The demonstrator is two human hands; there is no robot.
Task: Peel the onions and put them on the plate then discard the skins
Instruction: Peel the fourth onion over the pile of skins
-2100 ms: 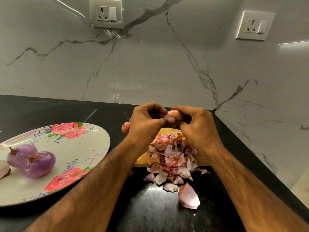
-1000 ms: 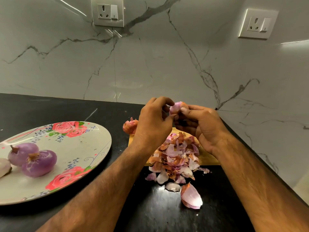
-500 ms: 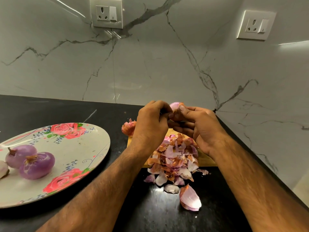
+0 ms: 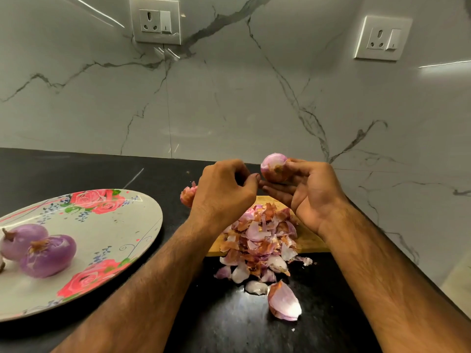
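Note:
My right hand (image 4: 312, 197) holds a partly peeled pink onion (image 4: 274, 168) in its fingertips, above the back of a wooden cutting board (image 4: 309, 243). Just left of it is my left hand (image 4: 224, 193), fingers curled, with nothing visible in them. A heap of onion skins (image 4: 260, 240) covers the board and spills onto the black counter. An unpeeled onion (image 4: 187, 197) peeks out behind my left hand. The floral plate (image 4: 114, 225) at the left carries two peeled purple onions (image 4: 48, 256), (image 4: 20, 240).
A large loose skin piece (image 4: 284, 304) lies on the counter (image 4: 229, 327) in front of the heap. Marble walls meet in a corner behind the board. Two wall sockets (image 4: 155, 20), (image 4: 382, 38) sit high up. The counter edge runs along the right.
My hands have drawn apart. The right hand has turned palm-up and lifted the onion clear, and the left hand has pulled away to the left.

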